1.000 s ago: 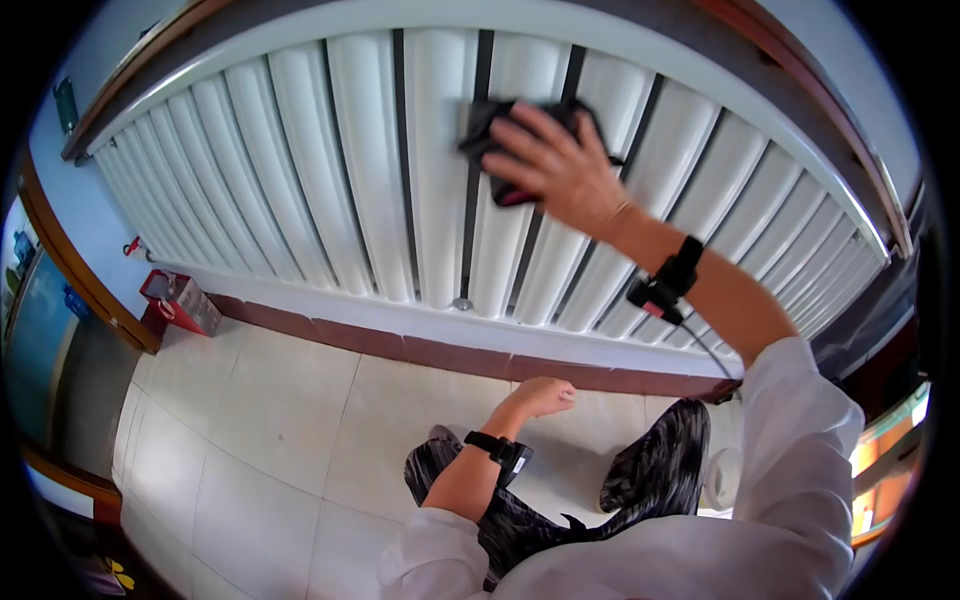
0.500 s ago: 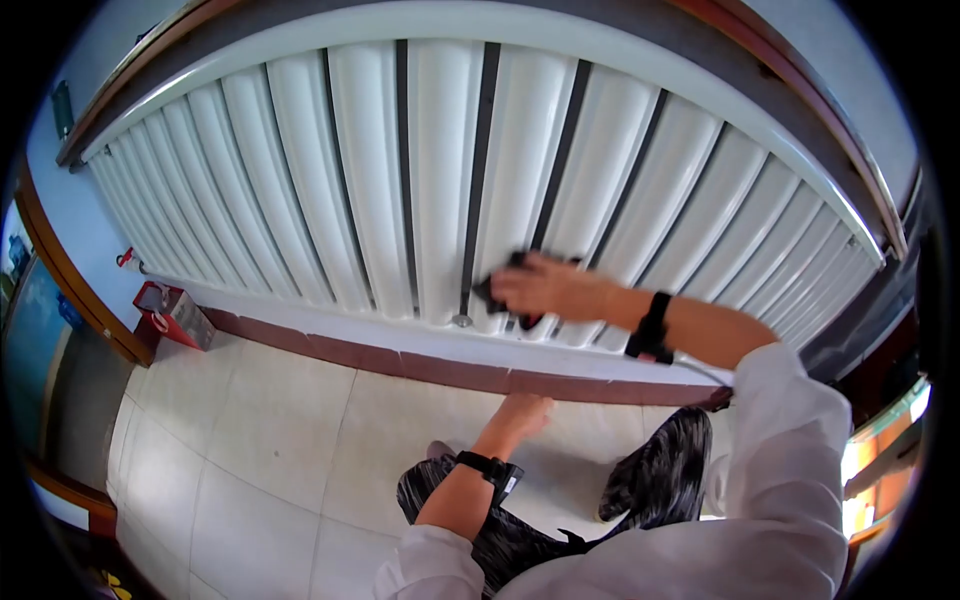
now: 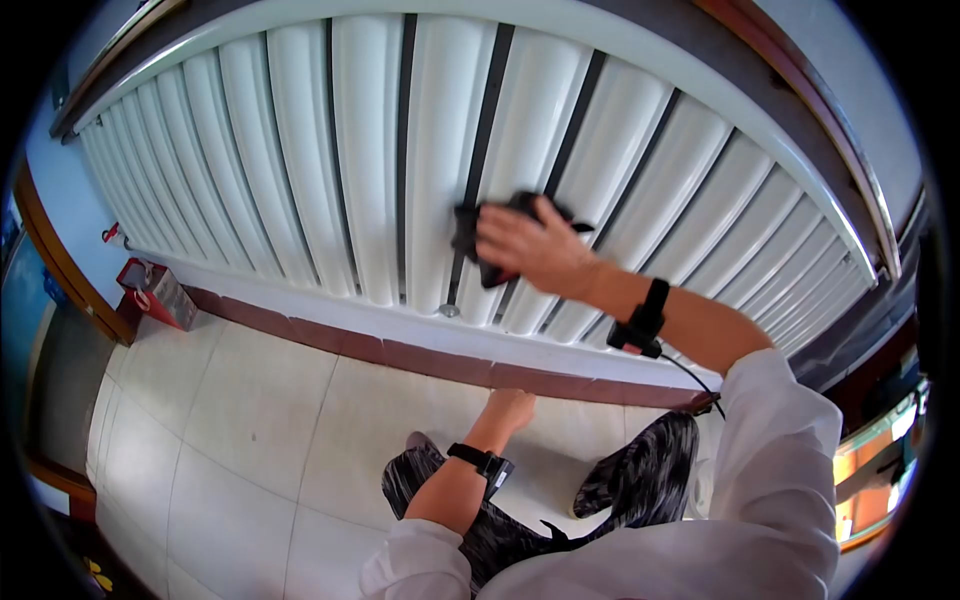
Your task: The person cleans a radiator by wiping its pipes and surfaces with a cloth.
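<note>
My right hand presses a dark cloth against the middle columns of a white radiator. The cloth is bunched under the palm, with a reddish patch at its lower edge, and is slightly blurred. Low in front of the radiator, my left hand is closed in a loose fist above the floor, near my left knee. No object shows in it. Each wrist wears a black strap with a small device.
A red and grey box stands on the tiled floor at the radiator's left end. A wooden door frame is at the far left. A cable hangs from my right wrist strap.
My right hand and the cloth went down the radiator columns, then came back up to mid-height. My left hand stays low, with its fingers still curled.
</note>
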